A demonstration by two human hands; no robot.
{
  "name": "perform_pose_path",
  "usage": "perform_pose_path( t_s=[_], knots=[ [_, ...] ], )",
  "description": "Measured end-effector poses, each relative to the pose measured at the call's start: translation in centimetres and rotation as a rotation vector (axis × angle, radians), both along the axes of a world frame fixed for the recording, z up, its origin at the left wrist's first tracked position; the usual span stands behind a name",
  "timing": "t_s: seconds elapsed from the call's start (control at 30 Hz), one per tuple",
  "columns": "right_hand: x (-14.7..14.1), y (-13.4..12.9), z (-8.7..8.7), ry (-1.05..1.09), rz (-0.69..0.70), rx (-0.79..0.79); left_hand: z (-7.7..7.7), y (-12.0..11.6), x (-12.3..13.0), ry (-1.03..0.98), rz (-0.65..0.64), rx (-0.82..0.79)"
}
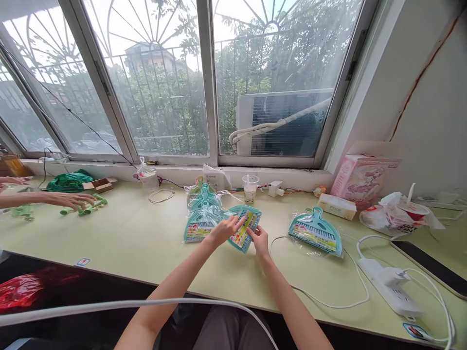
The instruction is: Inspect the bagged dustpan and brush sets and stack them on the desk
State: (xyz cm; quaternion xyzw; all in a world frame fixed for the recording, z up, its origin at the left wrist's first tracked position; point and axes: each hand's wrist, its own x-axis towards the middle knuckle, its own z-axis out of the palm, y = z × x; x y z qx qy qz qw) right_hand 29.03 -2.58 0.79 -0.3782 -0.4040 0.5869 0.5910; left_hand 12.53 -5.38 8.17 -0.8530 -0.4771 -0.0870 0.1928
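White cable crosses in front, nearer than held dustpan. Power strip nearer and right of it, phone farther right. Right hand pinches held dustpan's right edge, thumb on front, fingers closed. Left hand on its left side, fingers reaching over label, slightly apart; can't tell if pinching. Held dustpan tilted, above table, brush in clear wrap. Wrapped dustpan stack just left of it, another wrapped dustpan right, well apart. Co-worker's hand far left, fingers spread over green pieces. Drink cup behind held dustpan, windows beyond
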Motion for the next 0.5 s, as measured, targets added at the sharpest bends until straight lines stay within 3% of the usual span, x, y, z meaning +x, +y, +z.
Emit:
perform_pose_path(
  t_s=[0.07,0.13,0.17,0.27,0.33,0.37,0.43,0.5],
  knots=[
    [0.1,0.2,-0.3,0.035,-0.022,-0.026,-0.4,-0.3,0.9,-0.079,-0.101,-0.024],
    [0.3,0.3,-0.4,0.065,-0.039,-0.042,-0.8,-0.6,1.4,-0.278,-0.091,0.042],
    [0.3,0.3,-0.4,0.082,-0.049,-0.044,-1.0,-0.6,1.6,-0.439,-0.007,0.119],
    [0.4,0.4,-0.4,0.131,-0.077,-0.049,-1.3,-0.2,1.7,-1.094,0.431,0.31],
    [0.4,0.4,-0.3,0.155,-0.08,-0.054,-1.5,0.4,2.3,-1.534,0.537,0.144],
    [0.4,0.5,-0.2,0.161,-0.087,-0.052,-1.7,0.6,2.9,-1.711,0.485,-0.034],
    [0.4,0.6,-0.2,0.17,-0.141,-0.047,-2.3,0.7,4.5,-1.933,0.265,-0.379],
    [0.7,0.8,-0.3,0.181,-0.257,-0.058,-3.4,0.1,6.6,-2.023,0.076,-0.541]
  ],
)
